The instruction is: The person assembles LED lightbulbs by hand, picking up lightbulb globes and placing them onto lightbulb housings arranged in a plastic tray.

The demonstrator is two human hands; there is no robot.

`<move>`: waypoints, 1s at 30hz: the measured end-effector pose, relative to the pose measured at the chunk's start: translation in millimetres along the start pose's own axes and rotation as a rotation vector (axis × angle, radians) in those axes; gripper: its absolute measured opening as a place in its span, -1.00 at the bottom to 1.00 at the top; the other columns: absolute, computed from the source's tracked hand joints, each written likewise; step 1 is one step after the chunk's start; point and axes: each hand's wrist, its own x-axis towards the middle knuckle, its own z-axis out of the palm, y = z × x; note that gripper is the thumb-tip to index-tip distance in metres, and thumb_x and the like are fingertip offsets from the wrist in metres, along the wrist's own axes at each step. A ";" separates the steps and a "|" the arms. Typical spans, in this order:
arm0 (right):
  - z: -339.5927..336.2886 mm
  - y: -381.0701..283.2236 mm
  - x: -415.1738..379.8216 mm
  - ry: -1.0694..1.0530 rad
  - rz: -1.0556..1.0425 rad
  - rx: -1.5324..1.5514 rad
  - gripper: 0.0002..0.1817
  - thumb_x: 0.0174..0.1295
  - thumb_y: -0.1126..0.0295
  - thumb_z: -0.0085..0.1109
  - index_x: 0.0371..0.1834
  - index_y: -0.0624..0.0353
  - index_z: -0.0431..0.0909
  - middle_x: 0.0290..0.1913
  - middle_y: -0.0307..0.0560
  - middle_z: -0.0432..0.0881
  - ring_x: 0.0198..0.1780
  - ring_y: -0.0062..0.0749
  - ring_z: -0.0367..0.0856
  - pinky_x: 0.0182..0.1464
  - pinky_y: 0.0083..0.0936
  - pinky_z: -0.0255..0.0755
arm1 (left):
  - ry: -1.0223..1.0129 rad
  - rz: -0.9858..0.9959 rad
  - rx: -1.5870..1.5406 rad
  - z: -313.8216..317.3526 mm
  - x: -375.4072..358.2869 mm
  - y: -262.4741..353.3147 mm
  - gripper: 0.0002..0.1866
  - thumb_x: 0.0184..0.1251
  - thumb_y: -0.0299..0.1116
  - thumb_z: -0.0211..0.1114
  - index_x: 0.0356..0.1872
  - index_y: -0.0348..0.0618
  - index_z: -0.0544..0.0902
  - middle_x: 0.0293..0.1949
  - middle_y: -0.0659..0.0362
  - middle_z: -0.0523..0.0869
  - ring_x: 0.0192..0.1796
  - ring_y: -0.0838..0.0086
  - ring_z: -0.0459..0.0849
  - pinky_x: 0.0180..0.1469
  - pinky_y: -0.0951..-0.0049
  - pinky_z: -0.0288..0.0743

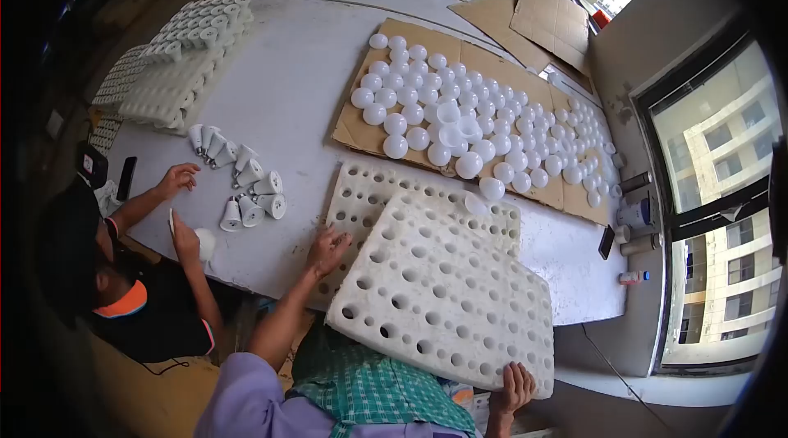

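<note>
A white foam tray with rows of round holes lies tilted over the table's front edge. My right hand grips its near right corner, fingers over the top edge. Under it, flat on the table, lies a second holed foam tray, partly covered by the first. My left hand rests on or just above the lower tray's left side, fingers apart and holding nothing. Just beyond the trays, white bulb covers crowd a cardboard sheet. One loose cover lies at the lower tray's far edge.
On the left, a co-worker sits with both hands near several white bulb bases. Stacked foam trays of bases stand at the back left. Phones and a small bottle lie near the table's edges. A window wall borders the right.
</note>
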 end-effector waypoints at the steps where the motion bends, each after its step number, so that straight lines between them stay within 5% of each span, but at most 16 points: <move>1: 4.4 -7.9 8.8 0.005 -0.025 0.007 -0.73 0.05 0.44 0.25 -0.13 0.07 0.64 -0.14 -0.07 0.72 -0.06 -0.12 0.68 0.07 -0.22 0.38 | -0.228 -0.059 -0.245 -7.1 -3.8 0.8 -0.42 0.35 0.10 0.14 0.27 -0.02 0.47 0.26 -0.02 0.49 0.23 0.25 0.52 0.27 0.37 0.34; 2: 5.1 -15.7 18.3 -0.038 -0.051 -0.006 -0.76 0.09 0.46 0.21 -0.14 0.06 0.64 -0.14 -0.12 0.72 -0.06 -0.18 0.67 0.07 -0.24 0.36 | -0.449 -0.120 -0.490 -14.4 -8.3 2.5 -0.43 0.34 0.07 0.15 0.21 -0.12 0.52 0.17 0.04 0.58 0.13 0.28 0.59 0.21 0.31 0.41; 3: -10.0 -12.4 17.2 -0.069 -0.064 -0.020 -0.76 0.09 0.46 0.21 -0.14 0.06 0.64 -0.14 -0.12 0.72 -0.06 -0.18 0.67 0.07 -0.24 0.36 | -0.465 -0.142 -0.515 -8.2 -35.0 8.8 -0.43 0.34 0.07 0.15 0.21 -0.12 0.52 0.17 0.04 0.58 0.13 0.28 0.59 0.21 0.31 0.41; 5: 16.9 -26.2 28.9 -0.065 -0.115 0.045 -0.72 0.07 0.51 0.19 -0.10 0.08 0.62 -0.08 -0.14 0.69 -0.03 -0.18 0.63 0.09 -0.20 0.37 | -0.583 -0.399 -1.206 -33.6 -34.2 16.0 -0.47 0.33 0.05 0.20 -0.04 -0.31 0.64 0.05 0.01 0.64 0.12 0.39 0.56 0.18 0.38 0.41; 6: 34.3 -30.2 31.5 -0.060 -0.115 0.064 -0.69 0.05 0.51 0.18 -0.09 0.05 0.61 -0.05 -0.16 0.67 0.01 -0.20 0.60 0.11 -0.21 0.34 | -0.539 -0.382 -1.208 -49.0 -34.5 20.2 -0.51 0.31 -0.04 0.23 -0.04 -0.35 0.63 -0.06 0.08 0.67 -0.01 0.43 0.60 0.05 0.41 0.47; 7: 47.6 -31.0 31.6 -0.097 -0.111 0.071 -0.62 0.03 0.51 0.19 -0.01 0.02 0.58 0.00 -0.16 0.63 0.06 -0.19 0.56 0.15 -0.18 0.30 | -0.545 -0.381 -1.194 -55.8 -32.6 17.0 -0.51 0.31 -0.04 0.23 -0.04 -0.35 0.63 -0.06 0.08 0.67 -0.01 0.43 0.60 0.05 0.41 0.47; 9: 67.7 -27.4 33.7 -0.156 -0.111 0.107 -0.53 0.00 0.50 0.20 0.07 -0.01 0.53 0.05 -0.14 0.58 0.11 -0.17 0.52 0.18 -0.15 0.26 | -0.359 -0.175 -0.633 -61.3 -32.8 8.8 -0.61 0.28 -0.23 0.24 0.02 -0.31 0.59 -0.13 0.13 0.69 -0.11 0.50 0.62 -0.05 0.47 0.50; 11: 98.1 -21.0 29.9 -0.279 -0.110 0.202 -0.45 -0.02 0.32 0.27 0.15 -0.04 0.50 0.16 -0.13 0.51 0.20 -0.16 0.43 0.26 -0.08 0.20 | -0.336 -0.217 -0.664 -43.6 -29.2 -13.4 -0.62 0.26 -0.29 0.23 0.01 -0.33 0.58 -0.12 0.11 0.69 -0.13 0.45 0.64 -0.05 0.45 0.51; 16: 115.0 -15.1 61.7 -0.569 -0.134 0.377 -0.27 -0.18 0.34 0.44 0.21 -0.04 0.44 0.11 -0.01 0.46 0.24 -0.04 0.38 0.32 -0.07 0.19 | -0.055 -0.233 -0.450 -13.7 -26.3 -25.1 -0.59 0.22 -0.24 0.25 -0.03 -0.38 0.58 -0.14 -0.01 0.70 -0.09 0.34 0.65 -0.02 0.37 0.49; 18: 116.9 1.8 88.5 -0.524 -0.079 0.515 -0.29 -0.16 0.33 0.45 0.19 -0.03 0.46 0.12 0.00 0.46 0.22 -0.03 0.39 0.28 -0.10 0.25 | 0.015 -0.268 -0.367 -7.8 -29.5 -25.9 -0.52 0.18 -0.13 0.25 -0.07 -0.40 0.58 -0.16 -0.16 0.70 -0.06 0.17 0.67 -0.01 0.29 0.48; 23: 200.6 27.3 210.5 -0.226 0.132 0.686 -0.47 0.01 0.36 0.37 0.12 0.11 0.51 0.10 0.07 0.52 0.11 0.00 0.48 0.14 -0.22 0.42 | 0.107 -0.281 -0.349 -6.7 -32.9 -10.9 -0.53 0.22 -0.09 0.18 -0.08 -0.36 0.59 -0.18 -0.15 0.70 -0.08 0.08 0.66 -0.01 0.24 0.47; 27: 282.9 5.5 301.8 -0.336 0.229 0.543 -0.39 0.05 0.13 0.34 0.21 0.03 0.46 0.16 0.03 0.51 0.17 0.01 0.48 0.21 -0.17 0.36 | 0.113 -0.318 -0.064 2.7 -30.4 -22.0 -0.50 0.29 -0.09 0.06 -0.01 -0.39 0.53 -0.05 -0.22 0.63 0.04 -0.02 0.59 0.11 0.19 0.40; 30: 306.1 -13.9 347.0 -0.640 0.367 0.322 -0.26 0.01 -0.17 0.25 0.30 -0.17 0.41 0.22 -0.01 0.49 0.21 -0.06 0.47 0.29 -0.04 0.20 | 0.144 -0.375 0.039 1.9 -30.5 -16.6 -0.50 0.32 -0.10 0.02 0.04 -0.39 0.48 0.01 -0.26 0.60 0.09 -0.08 0.55 0.17 0.16 0.36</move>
